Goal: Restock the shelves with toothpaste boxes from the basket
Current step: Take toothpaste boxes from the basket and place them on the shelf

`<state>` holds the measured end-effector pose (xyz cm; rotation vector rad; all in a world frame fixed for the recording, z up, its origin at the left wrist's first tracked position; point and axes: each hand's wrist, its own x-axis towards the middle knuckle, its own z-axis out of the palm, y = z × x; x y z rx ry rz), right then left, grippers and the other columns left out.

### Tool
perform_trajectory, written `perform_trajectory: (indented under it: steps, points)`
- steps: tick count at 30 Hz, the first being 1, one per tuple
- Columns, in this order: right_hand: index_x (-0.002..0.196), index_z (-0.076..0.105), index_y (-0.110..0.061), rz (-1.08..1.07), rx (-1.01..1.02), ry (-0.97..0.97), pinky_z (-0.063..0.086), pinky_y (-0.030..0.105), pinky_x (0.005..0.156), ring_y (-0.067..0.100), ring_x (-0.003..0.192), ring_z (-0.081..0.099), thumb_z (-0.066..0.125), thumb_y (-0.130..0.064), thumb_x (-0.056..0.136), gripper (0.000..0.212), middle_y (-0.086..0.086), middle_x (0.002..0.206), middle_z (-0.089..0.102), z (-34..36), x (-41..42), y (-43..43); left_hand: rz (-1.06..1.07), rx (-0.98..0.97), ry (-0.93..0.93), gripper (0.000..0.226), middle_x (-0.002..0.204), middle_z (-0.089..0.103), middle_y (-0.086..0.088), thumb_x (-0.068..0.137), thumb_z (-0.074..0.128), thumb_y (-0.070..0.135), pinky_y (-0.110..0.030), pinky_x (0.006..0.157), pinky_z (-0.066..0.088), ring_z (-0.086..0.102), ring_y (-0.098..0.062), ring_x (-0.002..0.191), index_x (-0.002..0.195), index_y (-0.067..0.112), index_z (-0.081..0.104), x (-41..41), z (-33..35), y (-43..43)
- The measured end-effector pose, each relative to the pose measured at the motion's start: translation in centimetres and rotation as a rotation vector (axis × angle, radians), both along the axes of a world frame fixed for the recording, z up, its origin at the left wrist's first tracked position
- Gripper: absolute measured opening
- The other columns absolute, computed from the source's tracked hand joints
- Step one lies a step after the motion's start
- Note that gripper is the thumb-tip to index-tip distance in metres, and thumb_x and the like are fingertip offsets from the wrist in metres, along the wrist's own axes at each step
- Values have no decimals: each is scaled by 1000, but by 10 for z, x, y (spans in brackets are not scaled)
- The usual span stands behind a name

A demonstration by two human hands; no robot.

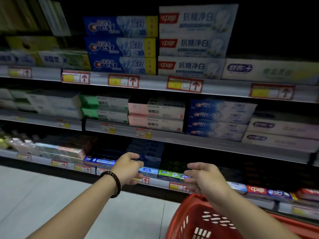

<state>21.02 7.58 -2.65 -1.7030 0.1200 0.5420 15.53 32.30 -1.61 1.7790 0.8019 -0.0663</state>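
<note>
A green toothpaste box [170,174] lies flat at the front of the bottom shelf [158,183], low centre of the frame, between two bare hands. The right hand [205,180], fingers loosely spread, reaches to the box's right end; blur hides whether they touch. The left hand [128,167], relaxed and half curled, holds nothing, just beside a light blue box [149,170]. A red basket [188,219] sits at lower right.

Bare forearms, a dark beaded bracelet [113,183] round the left wrist.
</note>
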Motion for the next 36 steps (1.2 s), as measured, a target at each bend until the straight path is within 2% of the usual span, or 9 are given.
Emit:
perform_trajectory:
  steps: [3, 6, 9, 12, 18, 22, 26, 33, 36]
  points:
    - [120, 69, -12, -23, 34, -6, 60, 31, 65, 30, 103, 75, 68, -4, 99, 22, 17, 113, 75, 15, -16, -18, -43, 6, -19, 33, 114, 62, 1, 102, 62, 18, -36, 65, 62, 78, -23, 87, 134, 24, 55, -10, 25, -23]
    - [118, 68, -8, -49, 67, -9, 59, 39, 73, 31, 97, 73, 65, -1, 100, 19, 28, 116, 71, 33, -32, -38, -87, 5, -46, 35, 122, 62, -4, 101, 65, 17, -34, 58, 60, 79, -26, 83, 135, 19, 56, -20, 45, -43]
    - [118, 69, -9, -74, 77, -17, 62, 47, 81, 37, 107, 75, 66, -1, 100, 20, 24, 116, 74, 46, -47, -63, -131, -20, -60, 31, 122, 61, -4, 101, 65, 17, -45, 75, 65, 79, -24, 80, 131, 20, 56, -32, 62, -66]
    - [117, 70, -13, -78, 61, -40, 62, 37, 75, 28, 104, 76, 67, -5, 100, 19, 13, 114, 77, 55, -64, -93, -180, -40, -54, 30, 122, 62, -3, 102, 64, 17, -49, 82, 63, 79, -27, 90, 130, 23, 55, -44, 75, -95]
    - [117, 70, -11, -113, 73, -69, 61, 36, 78, 25, 100, 77, 68, -7, 100, 17, 12, 107, 80, 71, -96, -150, -252, -74, -74, 34, 125, 65, -7, 102, 63, 16, -33, 60, 58, 79, -28, 88, 135, 19, 55, -63, 90, -148]
    - [114, 72, -12, -160, 86, -52, 62, 42, 86, 29, 101, 77, 67, -7, 100, 16, 12, 106, 81, 71, -114, -181, -305, -66, -59, 30, 121, 68, -12, 102, 61, 14, -36, 62, 53, 73, -27, 77, 131, 17, 55, -75, 86, -183]
    - [114, 72, -10, -192, 156, 12, 61, 41, 83, 31, 100, 78, 61, -9, 104, 15, 11, 105, 81, 67, -130, -206, -343, -30, -16, 27, 114, 71, -8, 99, 66, 17, -33, 57, 51, 79, -28, 85, 124, 20, 59, -90, 76, -212]
    - [114, 72, -14, -184, 44, -28, 63, 38, 82, 23, 95, 80, 62, -11, 105, 14, 6, 101, 82, 56, -152, -252, -454, -39, 39, 25, 117, 70, -5, 100, 63, 15, -29, 51, 52, 78, -26, 85, 125, 20, 60, -102, 46, -265]
    - [113, 73, -14, -191, -3, -33, 61, 36, 79, 23, 95, 80, 63, -11, 104, 13, 5, 98, 82, 46, -159, -269, -515, -39, 63, 23, 119, 68, -2, 100, 63, 17, -32, 57, 57, 79, -24, 86, 123, 22, 61, -101, 32, -291]
